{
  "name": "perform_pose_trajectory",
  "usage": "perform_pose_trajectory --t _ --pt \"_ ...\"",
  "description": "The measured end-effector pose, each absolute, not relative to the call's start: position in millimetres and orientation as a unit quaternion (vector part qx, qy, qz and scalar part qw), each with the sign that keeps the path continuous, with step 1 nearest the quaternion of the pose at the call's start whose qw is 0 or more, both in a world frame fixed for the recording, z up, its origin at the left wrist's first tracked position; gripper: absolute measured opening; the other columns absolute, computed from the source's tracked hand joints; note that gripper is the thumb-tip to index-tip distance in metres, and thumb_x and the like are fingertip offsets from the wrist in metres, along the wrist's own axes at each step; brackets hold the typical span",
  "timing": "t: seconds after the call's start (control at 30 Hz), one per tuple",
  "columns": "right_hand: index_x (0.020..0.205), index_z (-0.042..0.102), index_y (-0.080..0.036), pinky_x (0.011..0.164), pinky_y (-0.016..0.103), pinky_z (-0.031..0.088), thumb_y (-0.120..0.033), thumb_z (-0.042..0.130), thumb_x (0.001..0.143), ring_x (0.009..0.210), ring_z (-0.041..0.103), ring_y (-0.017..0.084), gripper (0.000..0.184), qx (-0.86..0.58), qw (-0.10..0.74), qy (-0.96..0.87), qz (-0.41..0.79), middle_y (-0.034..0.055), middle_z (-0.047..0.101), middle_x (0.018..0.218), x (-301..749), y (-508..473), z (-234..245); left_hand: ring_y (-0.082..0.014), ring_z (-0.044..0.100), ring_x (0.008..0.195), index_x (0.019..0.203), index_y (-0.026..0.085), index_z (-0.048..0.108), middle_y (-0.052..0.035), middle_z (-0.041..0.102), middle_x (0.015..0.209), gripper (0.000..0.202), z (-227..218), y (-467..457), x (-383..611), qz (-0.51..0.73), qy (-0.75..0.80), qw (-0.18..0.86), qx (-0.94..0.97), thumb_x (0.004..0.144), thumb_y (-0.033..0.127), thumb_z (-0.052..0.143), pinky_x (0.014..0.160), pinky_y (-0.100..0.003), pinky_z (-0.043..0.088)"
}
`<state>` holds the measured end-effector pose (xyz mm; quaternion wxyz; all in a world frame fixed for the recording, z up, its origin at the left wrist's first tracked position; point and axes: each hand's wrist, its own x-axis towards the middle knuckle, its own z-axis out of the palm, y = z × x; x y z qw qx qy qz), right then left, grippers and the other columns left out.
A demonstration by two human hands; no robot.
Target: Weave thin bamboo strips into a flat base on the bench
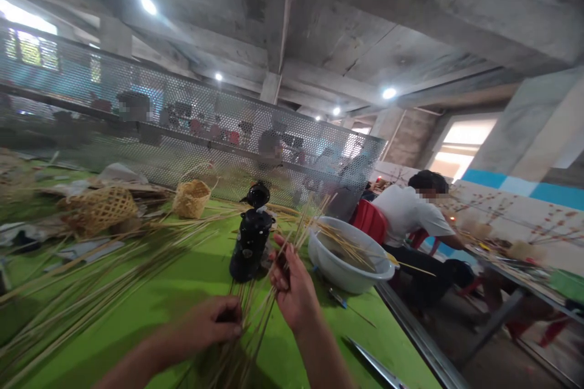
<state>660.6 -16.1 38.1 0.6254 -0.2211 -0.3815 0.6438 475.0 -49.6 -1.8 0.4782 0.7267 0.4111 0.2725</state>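
My right hand is raised over the green table, its fingers closed around a few thin bamboo strips that stick up past the fingertips. Lower and to the left, my left hand is curled with thumb and fingers together at a bundle of strips running toward me. Its exact hold is partly hidden. Just beyond both hands stands a black bottle with its lid open. To the right of my right hand is a white basin holding water and soaking strips.
Long strips spread over the left of the table. Woven baskets and scraps lie behind them. A pointed metal tool lies near the right edge. A perforated screen borders the back; a seated person works at another table.
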Motion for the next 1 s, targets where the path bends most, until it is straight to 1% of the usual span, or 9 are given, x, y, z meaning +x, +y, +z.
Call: perform_pose_trajectory --t 0.17,0.2,0.27,0.33,0.4,0.5,0.57,0.7,1.0 --pt "0.083 0.071 -0.019 0.041 0.015 0.023 -0.044 0.081 0.075 0.048 0.028 0.004 0.029 -0.239 0.630 -0.367 0.642 -0.0053 0.046 0.061 666.2 -17.2 36.3 -0.0129 0.049 0.067 0.077 0.018 0.061 0.0034 0.055 0.069 0.018 6.5 -55.2 471.5 0.266 0.400 0.476 0.736 0.079 0.035 0.060 0.062 -0.023 0.038" --pt "0.080 0.070 -0.019 0.042 0.015 0.028 -0.045 0.084 0.070 0.049 0.032 0.006 0.031 -0.245 0.631 -0.365 0.639 -0.0053 0.046 0.060 668.3 -16.2 35.7 -0.0131 0.051 0.066 0.077 0.017 0.063 0.0030 0.058 0.069 0.020 7.4 -54.8 469.2 0.267 0.407 0.459 0.743 0.080 0.037 0.060 0.062 -0.023 0.039" --pt "0.083 0.070 -0.020 0.054 0.018 0.045 -0.045 0.085 0.069 0.059 0.045 0.009 0.032 -0.251 0.641 -0.371 0.623 -0.0040 0.052 0.065 673.1 -13.5 34.5 -0.0138 0.057 0.068 0.081 0.017 0.066 0.0015 0.064 0.072 0.023 9.8 -51.2 461.7 0.266 0.464 0.389 0.750 0.083 0.037 0.056 0.061 -0.022 0.042" --pt "0.083 0.069 -0.020 0.063 0.022 0.051 -0.043 0.086 0.067 0.064 0.050 0.011 0.033 -0.255 0.632 -0.361 0.637 -0.0044 0.051 0.064 678.1 -10.8 34.1 -0.0144 0.061 0.067 0.087 0.017 0.069 0.0001 0.069 0.074 0.026 13.6 -43.7 449.5 0.262 0.543 0.314 0.734 0.087 0.036 0.051 0.059 -0.021 0.043" --pt "0.085 0.067 -0.021 0.057 0.020 0.049 -0.040 0.086 0.069 0.057 0.047 0.009 0.032 -0.246 0.622 -0.339 0.662 -0.0069 0.045 0.059 682.6 -9.5 34.5 -0.0161 0.064 0.068 0.089 0.017 0.070 -0.0019 0.071 0.075 0.025 18.3 -33.6 432.1 0.260 0.608 0.256 0.706 0.087 0.035 0.051 0.060 -0.023 0.044" --pt "0.087 0.065 -0.020 0.038 0.015 0.030 -0.037 0.083 0.074 0.043 0.028 0.004 0.029 -0.243 0.621 -0.322 0.672 -0.0103 0.034 0.056 687.0 -9.8 36.4 -0.0232 0.067 0.084 0.092 0.018 0.071 -0.0073 0.073 0.087 0.022 23.2 -18.3 400.3 0.247 0.698 0.146 0.656 0.086 0.029 0.053 0.071 -0.028 0.045" --pt "0.088 0.065 -0.018 0.035 0.015 0.024 -0.038 0.082 0.076 0.041 0.019 0.003 0.029 -0.254 0.627 -0.323 0.662 -0.0110 0.031 0.056 687.8 -10.1 37.7 -0.0282 0.065 0.096 0.092 0.018 0.071 -0.0111 0.073 0.097 0.020 22.7 -10.8 380.3 0.221 0.743 0.086 0.626 0.083 0.023 0.054 0.077 -0.033 0.045" --pt "0.088 0.066 -0.016 0.035 0.016 0.023 -0.039 0.082 0.075 0.042 0.017 0.003 0.031 -0.271 0.635 -0.316 0.651 -0.0112 0.028 0.056 686.2 -9.0 38.9 -0.0304 0.064 0.101 0.086 0.018 0.072 -0.0131 0.072 0.101 0.015 13.6 -4.9 356.9 0.153 0.780 0.030 0.605 0.080 0.018 0.058 0.082 -0.035 0.046" --pt "0.086 0.065 -0.016 0.035 0.017 0.023 -0.036 0.082 0.075 0.043 0.017 0.003 0.029 -0.264 0.622 -0.320 0.664 -0.0109 0.027 0.056 687.5 -9.1 35.4 -0.0285 0.064 0.108 0.107 0.021 0.068 -0.0123 0.070 0.112 0.030 0.2 3.3 356.4 0.107 0.795 -0.026 0.596 0.082 0.012 0.055 0.086 -0.036 0.049"
